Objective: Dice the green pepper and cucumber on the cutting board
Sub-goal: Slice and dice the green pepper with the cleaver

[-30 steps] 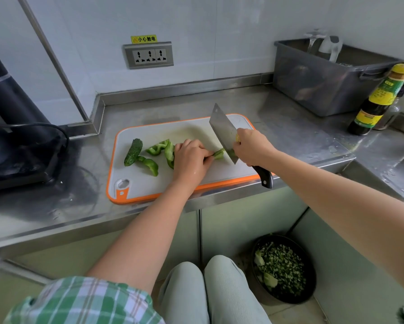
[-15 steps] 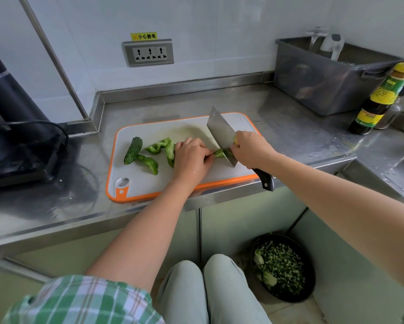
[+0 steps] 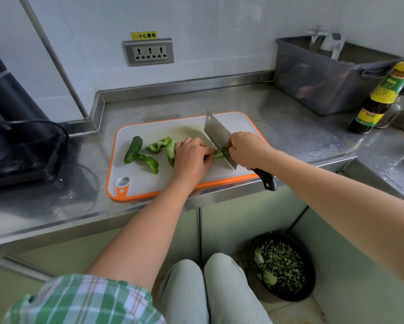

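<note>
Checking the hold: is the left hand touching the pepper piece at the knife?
Touching. Head view: the left hand holds down the pepper piece, fingertips on it, beside the knife.

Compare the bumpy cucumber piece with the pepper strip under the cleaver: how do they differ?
The dark green bumpy cucumber piece lies untouched at the left of the orange-rimmed white cutting board; the light green pepper strip is held by the left hand under the steel cleaver. The cucumber piece is darker and warty; the pepper strip paler and smooth. Both rest on the board.
</note>
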